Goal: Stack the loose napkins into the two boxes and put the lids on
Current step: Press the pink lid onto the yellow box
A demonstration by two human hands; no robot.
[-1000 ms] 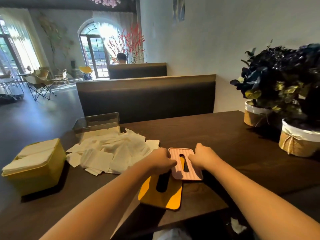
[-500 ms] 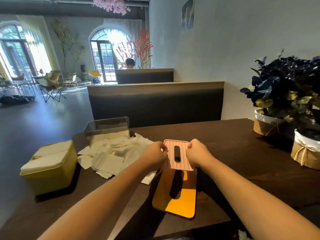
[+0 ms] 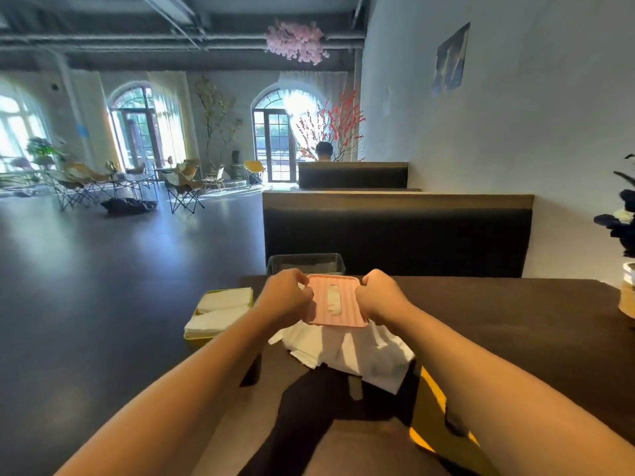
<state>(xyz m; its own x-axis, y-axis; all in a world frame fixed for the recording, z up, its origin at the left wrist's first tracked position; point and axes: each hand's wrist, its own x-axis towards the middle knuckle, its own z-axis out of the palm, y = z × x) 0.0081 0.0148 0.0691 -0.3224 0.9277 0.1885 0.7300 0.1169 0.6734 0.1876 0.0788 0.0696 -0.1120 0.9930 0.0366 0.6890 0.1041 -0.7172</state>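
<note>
Both hands hold the pink lid in the air. The left hand pinches its left edge with curled fingers, and the right hand grips the right edge the same way. The lid is ribbed with a slot in the middle. It hangs roughly flat above the pile of loose napkins, just in front of the clear box at the far edge of the worktop.

The pink lid most likely belongs on the clear box. To seat it well, keep it level, line its rounded corners up with the box rim, lower it straight down and press both short edges at once so it does not cock to one side. The pile is still out, though, so closing this box now looks early. It would be better to put the lid down clear of the paper and fill the box first. I cannot tell what the clear box already holds.

The count is as follows:
- **Boxes:** there are two, the clear one and the yellow box at the left, which is uncovered and holds two white napkin stacks.
- **Lids:** there are two, the pink one in hand and the yellow lid lying near the right forearm, partly hidden by it.
- **Loose napkins:** there is one pile, with too many overlapping sheets to count.
- **Potted plants:** one shows at the right edge.
</note>
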